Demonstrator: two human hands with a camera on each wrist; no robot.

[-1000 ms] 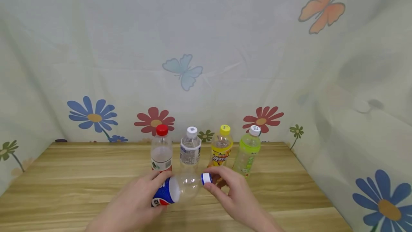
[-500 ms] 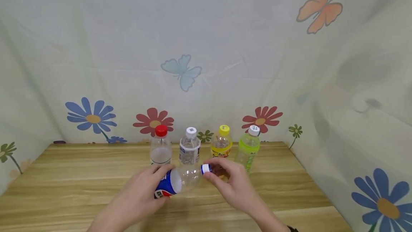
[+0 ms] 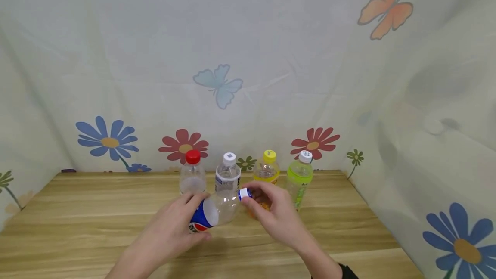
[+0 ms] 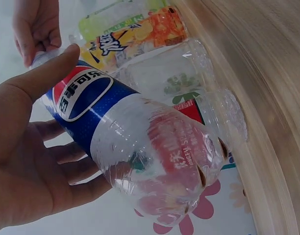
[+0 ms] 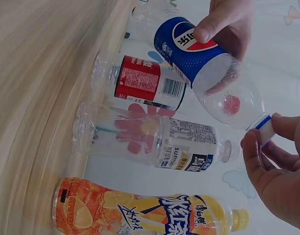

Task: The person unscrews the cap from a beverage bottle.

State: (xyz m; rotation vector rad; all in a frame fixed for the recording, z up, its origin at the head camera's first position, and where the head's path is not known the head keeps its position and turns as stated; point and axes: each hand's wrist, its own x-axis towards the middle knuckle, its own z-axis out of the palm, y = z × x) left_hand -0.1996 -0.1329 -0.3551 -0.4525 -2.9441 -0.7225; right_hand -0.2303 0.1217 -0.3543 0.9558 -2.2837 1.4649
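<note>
A clear Pepsi bottle (image 3: pixel 203 218) with a blue label lies tilted in the air, its neck toward the right. My left hand (image 3: pixel 170 229) holds it round the label, thumb on one side and fingers on the other in the left wrist view, where the clear base (image 4: pixel 164 171) shows. My right hand (image 3: pixel 279 214) pinches the white-and-blue cap (image 5: pixel 263 129) at the bottle's neck between thumb and fingers. Behind the hands stand a red-capped bottle (image 3: pixel 192 171) and a white-capped clear bottle (image 3: pixel 227 175).
A yellow-capped iced tea bottle (image 5: pixel 140 210) stands behind my right hand, partly hidden by it in the head view. To its right is a green-labelled bottle (image 3: pixel 300 180). The wooden table (image 3: pixel 97 210) meets a flowered cloth (image 3: pixel 271 55) at the back.
Both hands have moved up and away from the body with the Pepsi bottle between them. Its neck end tips up more. The standing bottles stay in place.
</note>
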